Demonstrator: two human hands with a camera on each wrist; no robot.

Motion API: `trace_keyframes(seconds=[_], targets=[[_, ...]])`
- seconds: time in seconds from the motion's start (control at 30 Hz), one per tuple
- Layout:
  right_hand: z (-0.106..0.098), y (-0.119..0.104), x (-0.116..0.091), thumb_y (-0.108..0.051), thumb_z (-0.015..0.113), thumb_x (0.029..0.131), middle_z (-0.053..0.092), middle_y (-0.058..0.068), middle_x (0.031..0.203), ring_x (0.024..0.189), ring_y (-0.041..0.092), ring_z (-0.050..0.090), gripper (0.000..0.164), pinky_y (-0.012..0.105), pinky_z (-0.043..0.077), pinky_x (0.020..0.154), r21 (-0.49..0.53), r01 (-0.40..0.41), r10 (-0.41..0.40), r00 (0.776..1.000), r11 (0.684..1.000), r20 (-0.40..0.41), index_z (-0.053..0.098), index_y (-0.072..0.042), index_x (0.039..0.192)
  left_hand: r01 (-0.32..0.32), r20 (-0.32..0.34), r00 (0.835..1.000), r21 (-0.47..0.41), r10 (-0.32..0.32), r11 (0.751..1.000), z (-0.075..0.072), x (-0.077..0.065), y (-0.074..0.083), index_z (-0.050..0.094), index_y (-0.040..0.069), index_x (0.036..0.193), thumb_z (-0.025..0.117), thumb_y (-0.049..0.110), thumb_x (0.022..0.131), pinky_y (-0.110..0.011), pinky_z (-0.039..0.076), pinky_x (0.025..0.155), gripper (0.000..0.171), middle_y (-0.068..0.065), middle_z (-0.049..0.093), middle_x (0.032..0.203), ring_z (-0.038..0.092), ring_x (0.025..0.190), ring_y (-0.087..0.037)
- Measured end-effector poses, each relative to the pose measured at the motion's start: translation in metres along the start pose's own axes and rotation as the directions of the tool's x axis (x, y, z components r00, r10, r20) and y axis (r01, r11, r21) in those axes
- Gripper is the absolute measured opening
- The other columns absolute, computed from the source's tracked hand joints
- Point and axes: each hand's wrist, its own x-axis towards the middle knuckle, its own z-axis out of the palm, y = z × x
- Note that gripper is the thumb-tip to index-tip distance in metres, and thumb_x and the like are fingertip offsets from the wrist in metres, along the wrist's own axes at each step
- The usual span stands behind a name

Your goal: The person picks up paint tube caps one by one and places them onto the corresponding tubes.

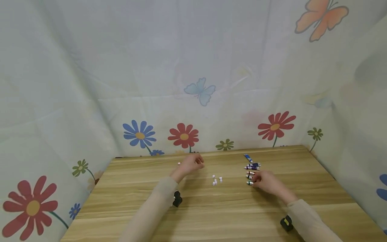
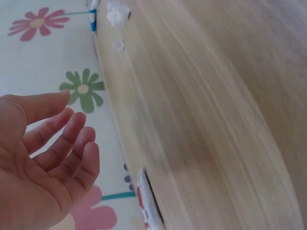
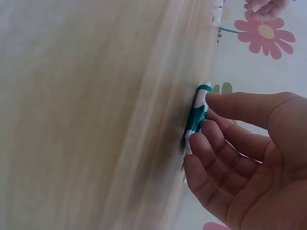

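On the right part of the table (image 1: 226,211), your right hand (image 1: 267,182) pinches the green-and-white paint tube (image 3: 197,115), just beside other paint tubes (image 1: 252,167); above the table's far side, your left hand (image 1: 188,164) hovers with loosely bent fingers, near the small white caps (image 1: 215,180).

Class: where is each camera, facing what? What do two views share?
Head: worn there, facing forward-down at table; left hand, right hand, sleeves show.
Left wrist: worn there, facing table edge; left hand shows.
Right wrist: worn there, facing green-banded tube; right hand, part of left show.
Head and right wrist share that tube.
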Motion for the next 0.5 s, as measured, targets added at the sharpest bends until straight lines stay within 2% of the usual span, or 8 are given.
trace_keyframes(seconds=[0.2,0.3,0.5], targets=[[0.002,0.004,0.0,-0.003,0.077,0.082,0.055,-0.002,0.072,0.064,0.014,0.048,0.009,0.027,0.039,0.056,0.008,0.016,-0.016,1.0,1.0,-0.004,0.069,-0.002,0.085,-0.071,0.069,0.995,0.05,0.067,0.996,0.018,0.007,0.009,0.067,0.005,0.096,0.073,0.012,0.092,-0.031,0.048,0.07,0.01,-0.003,0.064,0.086,0.056,0.077,-0.014],[0.003,0.005,0.001,-0.004,0.077,0.08,0.053,-0.002,0.07,0.063,0.013,0.047,0.01,0.028,0.038,0.056,0.011,0.031,-0.031,0.999,0.999,-0.007,0.068,-0.001,0.085,-0.088,0.1,0.992,0.075,0.081,0.993,0.026,0.01,0.012,0.068,0.007,0.095,0.074,0.013,0.092,-0.03,0.047,0.069,0.009,0.0,0.064,0.084,0.056,0.075,-0.012],[0.004,0.003,0.001,-0.004,0.078,0.08,0.051,-0.002,0.069,0.062,0.013,0.046,0.011,0.027,0.036,0.056,-0.021,0.0,-0.001,1.0,1.0,-0.002,0.069,-0.002,0.086,-0.144,0.142,0.982,0.159,0.121,0.977,0.038,0.015,0.017,0.07,0.01,0.094,0.077,0.013,0.087,-0.028,0.047,0.07,0.01,0.002,0.065,0.081,0.057,0.074,-0.011]])
